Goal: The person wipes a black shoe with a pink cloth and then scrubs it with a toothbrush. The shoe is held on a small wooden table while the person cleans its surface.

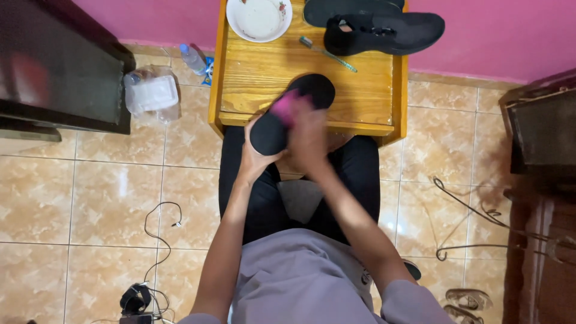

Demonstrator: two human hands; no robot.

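Note:
A black shoe insole [273, 129] is held over my lap at the near edge of the small wooden table [360, 90]. My left hand [255, 157] grips its lower end from underneath. My right hand [306, 135] presses a pink cloth or sponge [283, 107] onto the insole; this hand is motion-blurred. A black shoe [384, 33] lies at the table's far right, with another black insole [336, 9] behind it. A toothbrush [327, 54] lies beside the shoe. A white bowl [259, 18] sits at the far left of the table.
A plastic bottle [193, 59] and a clear plastic container [151, 93] lie on the tiled floor to the left of the table. Dark furniture [60, 66] stands left and right. Cables [157, 234] trail on the floor at lower left, a wire stand [474, 222] at right.

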